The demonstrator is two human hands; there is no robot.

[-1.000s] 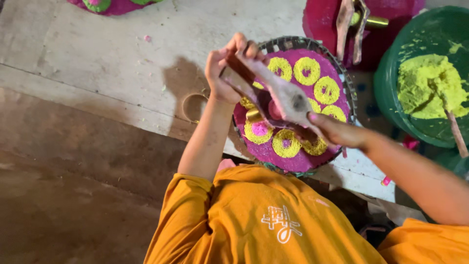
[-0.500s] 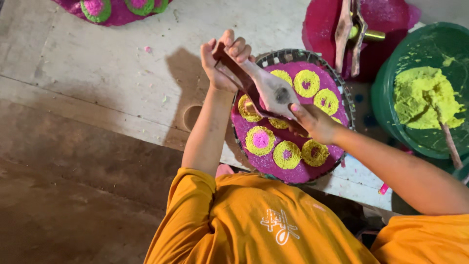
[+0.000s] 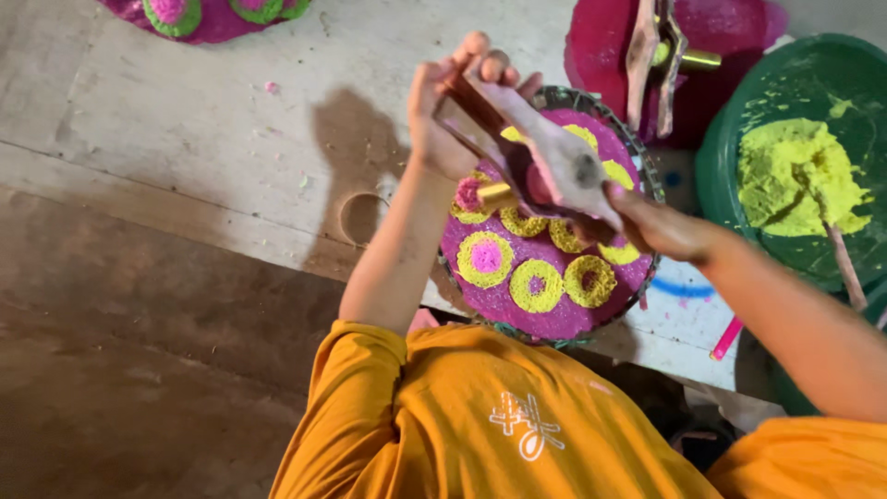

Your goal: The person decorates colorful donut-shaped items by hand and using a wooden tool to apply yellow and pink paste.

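- Left hand [image 3: 448, 115] raised over the far edge of the round tray [image 3: 647, 176], fingers [image 3: 476, 46] curled tight around the upper end of a hinged wooden press [image 3: 540, 152].
- Right hand [image 3: 661, 226] at the lower end of the same press, fingers wrapped around its handle there, thumb side toward the tray.
- Press held slanted above the tray, off the powder bed, with a brass cylinder [image 3: 497, 195] jutting from its underside near the left wrist.
- Tray resting on the pale wooden surface [image 3: 185, 120], filled with magenta powder and carrying yellow-green rings [image 3: 538, 285] with pink centres in rows; some rings hidden beneath the press and hands.
- Green basin [image 3: 739, 157] to the right, just beside the tray, holding a heap of yellow-green powder [image 3: 799, 176] with a stick [image 3: 845, 268] leaning in it.
- Magenta bowl [image 3: 601, 55] beyond the tray at the top, with a second wooden press [image 3: 651, 60] lying across it.
- Part of another tray [image 3: 208, 14] with pink-and-green pieces at the upper left edge, well apart from the hands.
- Circular mark [image 3: 360, 217] on the surface left of the forearm, next to the arm's shadow.
- Orange sleeves and shirt [image 3: 499, 416] filling the bottom of the view.
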